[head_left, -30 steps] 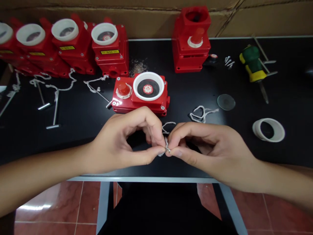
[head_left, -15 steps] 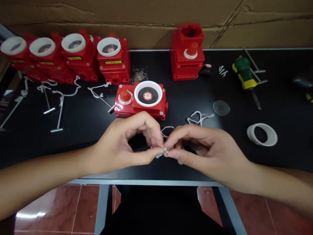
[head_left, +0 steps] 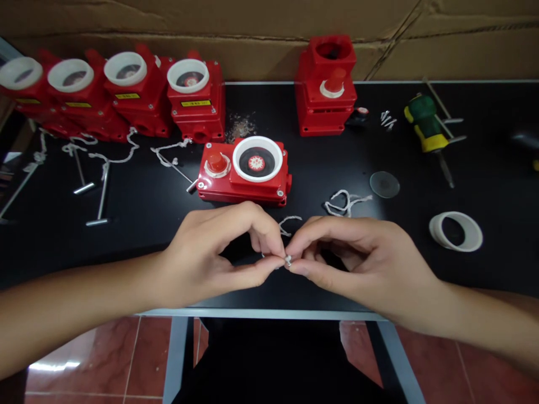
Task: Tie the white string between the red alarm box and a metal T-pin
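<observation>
Pinching white-and-metal piece (head_left: 288,260) between left hand (head_left: 202,249) and right hand (head_left: 387,261), thumb to finger in each grip, almost gapless, on near side of red box (head_left: 231,183). Probably threading or knotting; cannot tell which. Next: hold steady, draw white part snug.

Cardboard (head_left: 252,28) behind table (head_left: 497,275); red tiled floor (head_left: 99,353) below. Back left: row of four red boxes (head_left: 200,120), white-rimmed, yellow labels (head_left: 196,103) legible on none. Crumbs (head_left: 241,127) just right of the row. Right side: several screws (head_left: 388,120), loose; green-and-yellow screwdriver (head_left: 426,124), tip toward front, beside T-bars (head_left: 453,120). Clear disc (head_left: 384,184) flat, nearer front. White ring (head_left: 474,235) right of disc.
</observation>
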Action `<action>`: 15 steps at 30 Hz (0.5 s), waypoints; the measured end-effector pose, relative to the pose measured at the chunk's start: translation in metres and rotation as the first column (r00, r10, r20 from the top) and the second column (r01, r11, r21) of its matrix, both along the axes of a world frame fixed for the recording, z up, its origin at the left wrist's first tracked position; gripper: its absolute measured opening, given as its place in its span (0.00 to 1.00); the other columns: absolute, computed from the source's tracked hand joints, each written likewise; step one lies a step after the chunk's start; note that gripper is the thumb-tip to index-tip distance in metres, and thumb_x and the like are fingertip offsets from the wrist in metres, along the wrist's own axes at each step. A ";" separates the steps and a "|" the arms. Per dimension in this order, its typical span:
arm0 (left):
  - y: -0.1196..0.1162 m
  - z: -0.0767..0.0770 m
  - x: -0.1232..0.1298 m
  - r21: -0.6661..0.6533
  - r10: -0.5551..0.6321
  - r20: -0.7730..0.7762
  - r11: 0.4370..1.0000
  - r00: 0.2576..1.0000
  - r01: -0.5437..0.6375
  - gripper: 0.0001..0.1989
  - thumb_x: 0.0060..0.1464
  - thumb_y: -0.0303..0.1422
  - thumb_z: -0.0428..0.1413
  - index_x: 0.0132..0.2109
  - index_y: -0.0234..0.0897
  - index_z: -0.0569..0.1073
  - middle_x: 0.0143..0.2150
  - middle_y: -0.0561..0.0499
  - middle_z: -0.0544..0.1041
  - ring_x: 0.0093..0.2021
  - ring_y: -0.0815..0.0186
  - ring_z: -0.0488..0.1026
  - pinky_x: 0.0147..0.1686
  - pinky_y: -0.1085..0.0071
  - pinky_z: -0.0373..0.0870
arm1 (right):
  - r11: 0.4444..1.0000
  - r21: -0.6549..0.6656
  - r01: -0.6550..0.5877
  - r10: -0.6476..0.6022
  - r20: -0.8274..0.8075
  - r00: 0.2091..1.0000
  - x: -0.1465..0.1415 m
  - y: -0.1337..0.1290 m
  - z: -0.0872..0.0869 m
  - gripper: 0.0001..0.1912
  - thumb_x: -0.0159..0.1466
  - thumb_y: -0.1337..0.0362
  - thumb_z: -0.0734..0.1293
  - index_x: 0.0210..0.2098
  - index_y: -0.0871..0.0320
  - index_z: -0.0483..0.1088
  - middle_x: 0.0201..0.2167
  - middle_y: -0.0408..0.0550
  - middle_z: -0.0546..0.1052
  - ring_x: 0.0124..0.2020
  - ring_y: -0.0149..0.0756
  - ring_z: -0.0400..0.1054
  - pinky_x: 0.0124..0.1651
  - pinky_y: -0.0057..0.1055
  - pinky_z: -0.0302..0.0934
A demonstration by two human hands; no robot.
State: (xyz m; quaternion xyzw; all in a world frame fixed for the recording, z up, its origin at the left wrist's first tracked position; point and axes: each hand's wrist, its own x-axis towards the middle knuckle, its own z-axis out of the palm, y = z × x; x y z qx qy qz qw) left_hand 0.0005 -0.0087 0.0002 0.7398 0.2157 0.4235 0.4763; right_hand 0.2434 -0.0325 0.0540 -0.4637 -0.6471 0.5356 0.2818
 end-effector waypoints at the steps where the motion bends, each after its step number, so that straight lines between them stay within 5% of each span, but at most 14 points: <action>1: 0.000 0.000 0.000 0.007 -0.001 -0.004 1.000 1.000 0.001 0.09 0.67 0.25 0.69 0.45 0.41 0.78 0.40 0.51 0.85 0.39 0.64 0.83 0.40 0.67 0.82 | 1.000 0.004 -0.010 0.010 -0.001 1.000 0.000 0.000 0.000 0.08 0.66 0.60 0.84 0.38 0.56 0.86 0.33 0.45 0.86 0.30 0.31 0.77 0.36 0.28 0.76; 7: 0.000 0.001 0.000 -0.032 -0.039 0.012 0.999 0.999 0.039 0.09 0.66 0.24 0.69 0.46 0.41 0.78 0.41 0.51 0.85 0.39 0.64 0.83 0.41 0.69 0.82 | 0.979 0.177 -0.101 0.102 0.005 0.995 0.003 -0.003 -0.003 0.05 0.67 0.71 0.80 0.38 0.57 0.83 0.35 0.45 0.85 0.29 0.28 0.76 0.34 0.24 0.75; 15: 0.003 0.006 0.003 -0.033 -0.091 -0.032 0.995 0.995 0.090 0.05 0.67 0.26 0.69 0.46 0.39 0.82 0.40 0.50 0.85 0.37 0.67 0.82 0.40 0.73 0.81 | 0.896 0.402 -0.188 0.167 0.087 0.982 0.005 -0.001 0.000 0.05 0.70 0.72 0.76 0.40 0.56 0.82 0.34 0.46 0.84 0.29 0.30 0.76 0.33 0.26 0.75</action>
